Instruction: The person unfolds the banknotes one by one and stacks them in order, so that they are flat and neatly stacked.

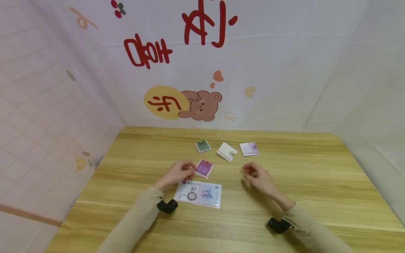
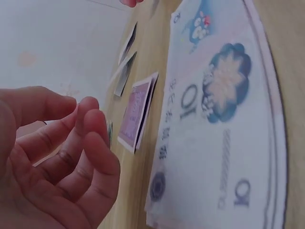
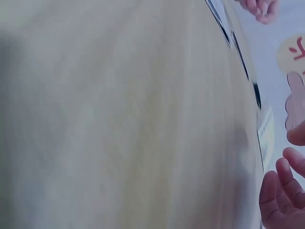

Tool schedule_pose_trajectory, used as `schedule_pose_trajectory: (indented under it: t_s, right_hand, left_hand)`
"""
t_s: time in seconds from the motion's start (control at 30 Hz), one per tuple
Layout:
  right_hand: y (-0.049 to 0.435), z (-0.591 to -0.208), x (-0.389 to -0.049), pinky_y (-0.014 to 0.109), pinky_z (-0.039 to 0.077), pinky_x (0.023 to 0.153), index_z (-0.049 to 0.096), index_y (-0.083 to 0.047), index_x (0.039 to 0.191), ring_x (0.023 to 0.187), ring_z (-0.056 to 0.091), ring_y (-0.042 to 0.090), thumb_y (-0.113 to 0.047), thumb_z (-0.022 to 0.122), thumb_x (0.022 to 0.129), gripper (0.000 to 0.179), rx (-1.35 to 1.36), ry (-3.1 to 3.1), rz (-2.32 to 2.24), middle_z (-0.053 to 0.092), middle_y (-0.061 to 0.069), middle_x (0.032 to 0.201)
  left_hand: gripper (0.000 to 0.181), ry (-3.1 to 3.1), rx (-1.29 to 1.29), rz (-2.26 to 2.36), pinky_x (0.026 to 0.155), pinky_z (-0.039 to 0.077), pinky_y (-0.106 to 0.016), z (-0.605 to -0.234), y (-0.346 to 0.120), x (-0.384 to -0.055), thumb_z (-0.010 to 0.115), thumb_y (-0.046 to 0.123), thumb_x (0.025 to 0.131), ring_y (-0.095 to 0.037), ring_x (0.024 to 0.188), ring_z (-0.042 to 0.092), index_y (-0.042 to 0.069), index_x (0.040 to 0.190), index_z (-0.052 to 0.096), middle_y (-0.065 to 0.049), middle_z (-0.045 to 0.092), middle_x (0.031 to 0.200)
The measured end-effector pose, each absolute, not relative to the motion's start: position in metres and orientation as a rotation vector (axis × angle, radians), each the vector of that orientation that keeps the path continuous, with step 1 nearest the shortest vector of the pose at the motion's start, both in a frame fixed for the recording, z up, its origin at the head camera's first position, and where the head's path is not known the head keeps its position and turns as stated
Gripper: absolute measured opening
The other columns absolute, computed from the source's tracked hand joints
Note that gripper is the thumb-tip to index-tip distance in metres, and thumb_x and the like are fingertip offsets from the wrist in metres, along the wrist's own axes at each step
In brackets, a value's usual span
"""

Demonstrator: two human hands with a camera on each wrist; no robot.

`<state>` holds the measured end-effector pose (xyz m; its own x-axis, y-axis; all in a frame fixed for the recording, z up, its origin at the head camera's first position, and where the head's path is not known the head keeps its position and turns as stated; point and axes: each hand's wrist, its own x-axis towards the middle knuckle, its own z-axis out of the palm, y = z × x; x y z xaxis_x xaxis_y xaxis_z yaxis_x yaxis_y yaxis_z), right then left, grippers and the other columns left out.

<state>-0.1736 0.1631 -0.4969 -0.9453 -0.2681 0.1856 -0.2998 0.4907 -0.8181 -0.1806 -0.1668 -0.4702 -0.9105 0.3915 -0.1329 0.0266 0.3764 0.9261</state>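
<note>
My left hand (image 1: 180, 172) hovers beside a folded purple play banknote (image 1: 204, 168), its fingers loosely bent. In the left wrist view the left hand (image 2: 66, 157) has nothing between thumb and fingers. Just below it on the table lies a flat stack of pale play banknotes (image 1: 198, 194), printed with 10 and a blue cartoon monster. The right hand (image 1: 257, 177) is held over the table to the right of the notes, fingers loosely curled and holding nothing. In the right wrist view only part of the right hand (image 3: 283, 195) shows at the edge.
Farther back lie a folded green note (image 1: 203, 146), a folded whitish note (image 1: 227, 151) and a folded lilac note (image 1: 249, 149), side by side. The wooden table (image 1: 300, 158) meets a white printed cloth backdrop (image 1: 278, 80) at its far edge.
</note>
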Motion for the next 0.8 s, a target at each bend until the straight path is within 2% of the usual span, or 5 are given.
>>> schedule_pose_trajectory:
  t_s: [0.2, 0.33, 0.43, 0.57, 0.8]
  right_hand:
    - [0.179, -0.493, -0.186, 0.041, 0.052, 0.078, 0.058, 0.009, 0.109, 0.095, 0.058, 0.035, 0.006, 0.062, 0.087, 0.023, 0.476, -2.705, 1.407, 0.061, 0.023, 0.104]
    - [0.188, -0.49, -0.195, 0.048, 0.051, 0.081, 0.057, 0.01, 0.113, 0.101, 0.055, 0.039, 0.004, 0.06, 0.089, 0.025, 0.49, -2.719, 1.359, 0.059, 0.026, 0.109]
    - [0.195, -0.488, -0.204, 0.051, 0.05, 0.082, 0.057, 0.011, 0.115, 0.104, 0.053, 0.042, 0.002, 0.059, 0.091, 0.025, 0.493, -2.729, 1.324, 0.059, 0.027, 0.112]
    - [0.203, -0.486, -0.214, 0.053, 0.049, 0.085, 0.057, 0.011, 0.115, 0.105, 0.052, 0.044, 0.0, 0.059, 0.092, 0.026, 0.481, -2.739, 1.294, 0.059, 0.029, 0.114]
    - [0.21, -0.489, -0.229, 0.053, 0.049, 0.084, 0.059, 0.01, 0.116, 0.104, 0.055, 0.044, -0.002, 0.06, 0.092, 0.027, 0.424, -2.78, 1.243, 0.059, 0.03, 0.116]
  left_hand:
    - [0.019, 2.252, 0.226, 1.702, 0.066, 0.052, -0.034, -0.47, -0.156, -0.186, 0.053, 0.0, 0.095, -0.022, 0.069, 0.057, -0.009, 0.11, 0.059, -0.024, 0.061, 0.086]
    - [0.021, 2.239, 0.214, 1.762, 0.072, 0.055, -0.041, -0.47, -0.149, -0.189, 0.052, -0.001, 0.094, -0.018, 0.071, 0.059, -0.012, 0.112, 0.057, -0.019, 0.063, 0.086]
    - [0.02, 2.22, 0.235, 1.786, 0.072, 0.055, -0.043, -0.472, -0.142, -0.191, 0.052, -0.001, 0.094, -0.014, 0.071, 0.059, -0.012, 0.111, 0.057, -0.014, 0.064, 0.085]
    - [0.019, 2.147, 0.234, 1.826, 0.072, 0.056, -0.042, -0.474, -0.127, -0.195, 0.052, -0.001, 0.095, -0.015, 0.071, 0.061, -0.011, 0.11, 0.058, -0.015, 0.065, 0.089]
    - [0.018, 2.101, 0.271, 1.85, 0.075, 0.055, -0.047, -0.478, -0.104, -0.201, 0.052, -0.003, 0.094, -0.031, 0.08, 0.067, -0.013, 0.107, 0.058, -0.026, 0.066, 0.094]
